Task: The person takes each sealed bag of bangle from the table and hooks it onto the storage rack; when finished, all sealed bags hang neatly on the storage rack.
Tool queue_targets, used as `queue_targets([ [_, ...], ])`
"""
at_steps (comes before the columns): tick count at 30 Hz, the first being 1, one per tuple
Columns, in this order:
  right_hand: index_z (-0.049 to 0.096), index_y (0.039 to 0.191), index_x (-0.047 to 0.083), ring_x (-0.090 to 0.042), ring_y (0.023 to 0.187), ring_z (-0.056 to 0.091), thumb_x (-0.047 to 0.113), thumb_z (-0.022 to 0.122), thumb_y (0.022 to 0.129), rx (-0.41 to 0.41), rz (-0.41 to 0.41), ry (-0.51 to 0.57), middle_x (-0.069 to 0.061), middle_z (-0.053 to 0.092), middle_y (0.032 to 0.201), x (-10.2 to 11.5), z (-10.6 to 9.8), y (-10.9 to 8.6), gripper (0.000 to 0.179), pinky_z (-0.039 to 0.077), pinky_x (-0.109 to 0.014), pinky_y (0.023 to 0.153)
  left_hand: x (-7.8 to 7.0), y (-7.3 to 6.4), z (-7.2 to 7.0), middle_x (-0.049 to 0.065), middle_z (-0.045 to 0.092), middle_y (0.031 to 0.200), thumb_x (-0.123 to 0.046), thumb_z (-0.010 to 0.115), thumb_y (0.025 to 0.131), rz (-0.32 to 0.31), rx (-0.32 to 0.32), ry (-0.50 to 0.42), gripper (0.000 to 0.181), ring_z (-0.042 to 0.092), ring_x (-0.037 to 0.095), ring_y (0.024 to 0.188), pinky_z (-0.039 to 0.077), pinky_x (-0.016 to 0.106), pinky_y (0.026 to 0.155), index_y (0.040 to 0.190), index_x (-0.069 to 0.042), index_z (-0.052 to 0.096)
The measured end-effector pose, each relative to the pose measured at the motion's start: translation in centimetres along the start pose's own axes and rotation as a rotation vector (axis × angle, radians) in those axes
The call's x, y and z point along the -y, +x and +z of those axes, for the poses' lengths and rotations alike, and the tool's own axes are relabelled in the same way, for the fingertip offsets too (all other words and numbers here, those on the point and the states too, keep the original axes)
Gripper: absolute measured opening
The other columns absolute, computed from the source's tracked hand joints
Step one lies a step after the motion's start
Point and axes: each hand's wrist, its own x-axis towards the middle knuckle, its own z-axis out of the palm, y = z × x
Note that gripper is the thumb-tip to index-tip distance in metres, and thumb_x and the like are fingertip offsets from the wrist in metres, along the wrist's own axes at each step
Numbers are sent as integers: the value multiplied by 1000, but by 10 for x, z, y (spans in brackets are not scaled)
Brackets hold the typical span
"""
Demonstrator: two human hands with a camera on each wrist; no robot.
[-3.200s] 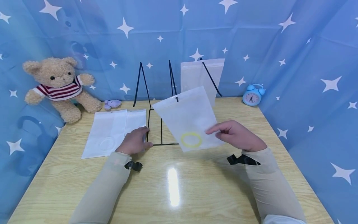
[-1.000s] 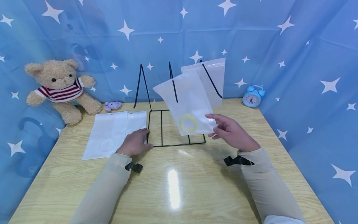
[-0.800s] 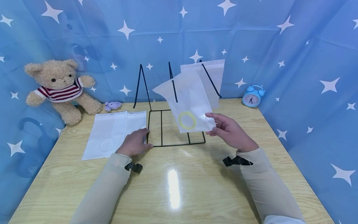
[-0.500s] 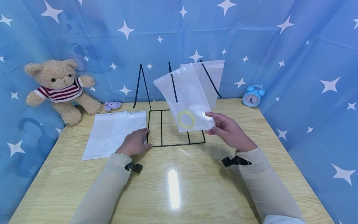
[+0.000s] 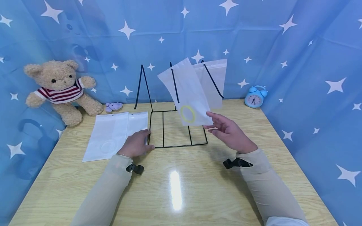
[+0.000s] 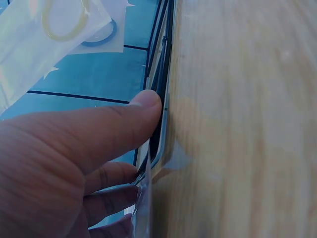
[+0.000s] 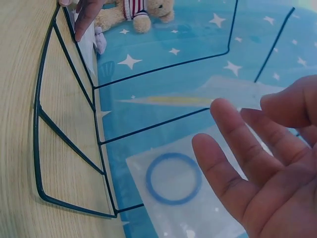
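Observation:
A clear zip bag (image 5: 190,89) with a yellow ring hangs tilted on the middle arm of a black wire display rack (image 5: 176,146). At its lower right corner is my right hand (image 5: 230,134), fingers extended and thumb apart from them in the right wrist view. Behind it, a second bag (image 5: 216,77) hangs on the right arm; its blue ring (image 7: 149,177) shows in the right wrist view. My left hand (image 5: 135,144) rests at the rack's front left corner, thumb (image 6: 124,121) against the black bar. The left arm (image 5: 139,86) of the rack is bare.
Two more bags (image 5: 106,135) lie overlapping on the wooden table (image 5: 158,188), left of the rack, partly under my left hand. A teddy bear (image 5: 60,83) and a small purple toy (image 5: 113,106) sit at the back left. A blue alarm clock (image 5: 255,96) stands back right.
The yellow-ring bag has slid back and up along the middle arm. My right hand has followed it up and left, its fingers spreading from the corner. My left hand stays put.

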Motion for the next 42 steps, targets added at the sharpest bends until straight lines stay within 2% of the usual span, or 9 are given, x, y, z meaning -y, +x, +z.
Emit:
queue_targets([
  [6,29,168,16,-23,141,57,-15,49,102,15,17,-8,-15,32,170,-2,2,0,76,54,-34,108,1,0,1,20,42,166,-36,78,96,0,5,3,78,38,43,153,32,65,122,159,-3,46],
  [17,26,169,23,-38,152,42,-11,52,103,30,41,-56,-4,25,175,-3,5,0,79,51,-28,110,2,0,1,21,41,166,-36,78,96,5,7,10,78,38,43,153,33,64,123,159,-3,45],
  [22,25,170,25,-35,154,39,-8,53,104,21,76,-73,0,21,176,-5,5,1,79,50,-37,113,2,0,2,21,42,165,-36,78,96,9,5,15,78,39,43,153,33,63,122,158,-2,46],
  [25,25,170,24,-35,155,37,-6,54,104,14,78,-83,-1,21,176,-9,3,1,77,50,-35,113,1,-1,2,21,42,165,-36,78,95,10,5,16,78,39,43,153,33,64,122,158,-3,46],
  [29,24,170,18,-39,156,33,-10,54,103,1,68,-66,-6,21,176,-16,2,1,78,50,-22,109,1,-1,1,21,42,165,-36,78,96,10,7,21,78,39,43,153,33,64,122,158,-3,46],
  [34,23,169,10,-42,157,30,-12,54,102,-10,65,-43,-13,22,175,-21,1,3,77,50,-18,106,1,-1,2,21,42,165,-36,78,95,2,9,20,78,39,42,153,33,63,123,158,-3,46],
  [39,25,169,16,-36,158,31,-7,55,104,-27,94,-54,-11,29,173,-24,-1,4,76,50,-19,107,1,1,1,21,42,165,-36,79,95,3,5,15,78,39,43,153,33,63,122,158,-3,47],
  [42,30,168,20,-36,151,43,-6,57,103,-50,119,-83,-12,40,167,-26,-2,4,75,52,-21,105,1,1,0,21,42,165,-36,78,96,5,7,21,77,39,43,153,33,64,122,158,-3,47],
])
